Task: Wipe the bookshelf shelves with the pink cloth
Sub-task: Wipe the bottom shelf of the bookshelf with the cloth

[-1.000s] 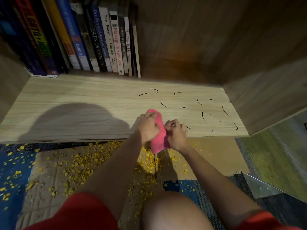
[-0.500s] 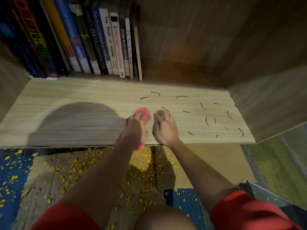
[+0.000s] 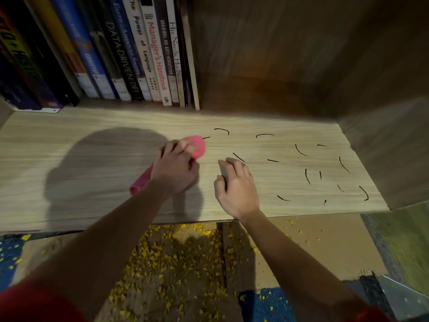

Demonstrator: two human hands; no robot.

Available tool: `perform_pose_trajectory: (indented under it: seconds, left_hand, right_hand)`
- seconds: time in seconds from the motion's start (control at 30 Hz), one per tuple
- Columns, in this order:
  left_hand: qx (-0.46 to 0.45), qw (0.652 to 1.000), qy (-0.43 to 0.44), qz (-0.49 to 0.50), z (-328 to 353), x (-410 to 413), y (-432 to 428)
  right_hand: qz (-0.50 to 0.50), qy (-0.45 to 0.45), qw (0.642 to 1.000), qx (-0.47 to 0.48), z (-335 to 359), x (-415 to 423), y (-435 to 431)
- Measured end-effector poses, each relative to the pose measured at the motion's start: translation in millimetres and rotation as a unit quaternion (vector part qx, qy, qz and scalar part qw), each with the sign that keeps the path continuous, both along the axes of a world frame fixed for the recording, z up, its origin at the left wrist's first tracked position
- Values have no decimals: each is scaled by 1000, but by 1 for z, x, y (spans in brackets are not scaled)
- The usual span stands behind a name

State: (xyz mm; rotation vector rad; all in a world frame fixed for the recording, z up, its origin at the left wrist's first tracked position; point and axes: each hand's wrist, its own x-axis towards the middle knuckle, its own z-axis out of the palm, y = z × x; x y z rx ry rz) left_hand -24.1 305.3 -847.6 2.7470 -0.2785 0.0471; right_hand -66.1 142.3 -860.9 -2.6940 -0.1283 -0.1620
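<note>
Both hands have moved in from the front edge of the shelf (image 3: 46,140) over the last second: they were bunched together on the pink cloth (image 3: 198,146) there, and now they lie apart near the middle of the board. Only the left hand (image 3: 175,169) has the cloth. Its forearm reaches in from the lower left, with the palm down on top of the cloth and the fingers (image 3: 183,145) curled over the front end, grasping it and pressing it onto the wood. The cloth's other end sticks out beside the wrist toward the front edge. Its far tip touches the nearest of the black marks (image 3: 300,150), which are scattered across the shelf toward the right edge. The right hand (image 3: 236,185) has released the cloth and rests palm down just beside the left, its fingers (image 3: 234,162) loosely bent and holding nothing. Books (image 3: 130,54) stand along the back left corner.
</note>
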Motion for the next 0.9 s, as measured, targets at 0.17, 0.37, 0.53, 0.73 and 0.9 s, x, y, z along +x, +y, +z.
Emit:
perform_pose_trajectory:
  seconds: [0.17, 0.37, 0.53, 0.73, 0.9]
  left_hand:
    - [-6, 998, 8, 63, -2, 35, 14]
    - [-24, 995, -25, -91, -7, 38, -13]
    - [19, 998, 3, 53, 6, 62, 13]
    - [23, 996, -10, -82, 4, 39, -4]
    - [-19, 998, 1, 59, 9, 52, -17]
  right_hand:
    - [-12, -35, 999, -12, -4, 0, 2]
    - [-9, -28, 1000, 0, -5, 1, -1]
    - [-9, -35, 999, -7, -5, 0, -1]
    - [-11, -33, 999, -6, -5, 0, 0]
    - [-10, -37, 999, -10, -4, 2, -1]
